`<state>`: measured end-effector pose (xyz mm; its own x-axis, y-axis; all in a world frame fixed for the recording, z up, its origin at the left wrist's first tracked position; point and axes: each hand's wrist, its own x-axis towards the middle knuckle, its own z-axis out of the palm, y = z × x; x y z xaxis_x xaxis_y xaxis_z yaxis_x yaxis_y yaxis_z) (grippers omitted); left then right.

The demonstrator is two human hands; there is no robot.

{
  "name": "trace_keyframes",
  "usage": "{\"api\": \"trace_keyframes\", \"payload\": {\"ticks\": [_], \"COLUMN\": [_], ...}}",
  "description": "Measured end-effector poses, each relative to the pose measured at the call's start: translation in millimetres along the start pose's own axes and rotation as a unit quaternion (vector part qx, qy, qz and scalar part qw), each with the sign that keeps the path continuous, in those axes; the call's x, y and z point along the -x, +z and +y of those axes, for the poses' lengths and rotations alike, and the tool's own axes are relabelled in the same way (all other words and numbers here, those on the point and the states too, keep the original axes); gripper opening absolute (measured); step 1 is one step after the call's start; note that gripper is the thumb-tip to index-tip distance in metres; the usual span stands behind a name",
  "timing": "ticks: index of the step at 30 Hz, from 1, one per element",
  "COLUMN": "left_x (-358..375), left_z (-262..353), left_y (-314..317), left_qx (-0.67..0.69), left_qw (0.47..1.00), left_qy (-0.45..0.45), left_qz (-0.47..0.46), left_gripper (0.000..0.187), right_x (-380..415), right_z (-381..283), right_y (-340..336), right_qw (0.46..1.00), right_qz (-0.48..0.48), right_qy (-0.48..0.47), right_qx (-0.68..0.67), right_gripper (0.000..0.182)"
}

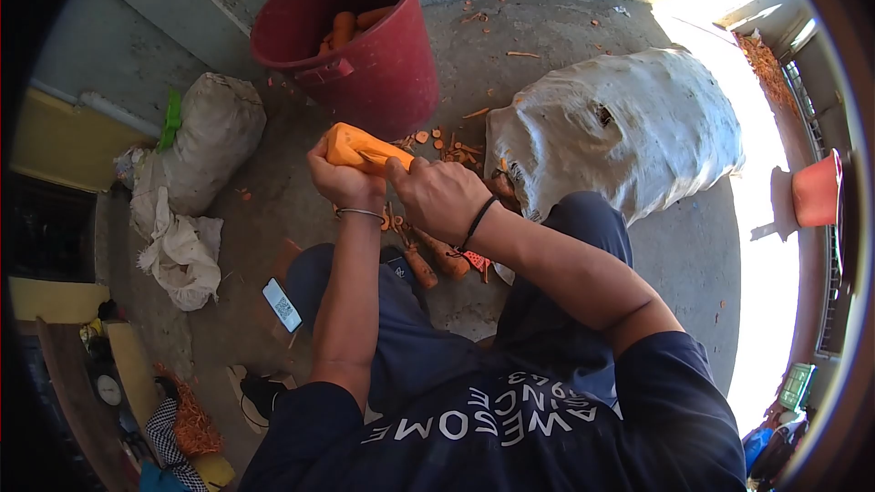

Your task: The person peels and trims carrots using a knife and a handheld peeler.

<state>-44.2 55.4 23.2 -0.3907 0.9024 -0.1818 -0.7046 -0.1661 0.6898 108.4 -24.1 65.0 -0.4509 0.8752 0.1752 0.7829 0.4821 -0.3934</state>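
My left hand [348,180] is wrapped round the thick end of a large peeled carrot [357,146], held up above my lap. My right hand [445,200] is closed at the carrot's other end, fingers pressed together. A thin dark edge shows along the carrot by the right fingertips; whatever the right hand grips is mostly hidden. Below the hands, unpeeled carrots [421,266] lie on the floor between my legs. Carrot slices and scraps [437,138] are scattered just beyond.
A red bucket [387,82] with carrots inside stands ahead. To the right lies a big, full white sack [629,128]; more sacks [214,132] lean at the left. A phone [282,304] rests beside my left knee. A red pot [816,189] is at far right.
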Motion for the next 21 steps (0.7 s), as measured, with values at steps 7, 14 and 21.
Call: {"api": "trace_keyframes", "payload": {"ticks": [7, 14, 21], "left_x": [-7.7, -0.4, -7.3], "left_z": [-1.0, 1.0, 4.4], "left_y": [-7.1, 1.3, -4.1], "left_qx": [0.008, -0.013, 0.004], "left_qw": [1.0, 1.0, 1.0], "left_qy": [-0.019, 0.0, -0.005], "left_qz": [-0.015, 0.013, 0.016], "left_gripper": [0.038, 0.038, 0.037], "right_x": [-0.8, -0.3, -0.4], "right_z": [-2.7, 2.3, 11.0], "right_y": [-0.9, 2.9, 8.8], "right_qw": [1.0, 1.0, 0.999], "right_qz": [-0.003, 0.009, -0.019], "right_qy": [-0.006, -0.02, -0.002], "right_qx": [0.014, 0.016, 0.026], "right_gripper": [0.034, 0.035, 0.035]}}
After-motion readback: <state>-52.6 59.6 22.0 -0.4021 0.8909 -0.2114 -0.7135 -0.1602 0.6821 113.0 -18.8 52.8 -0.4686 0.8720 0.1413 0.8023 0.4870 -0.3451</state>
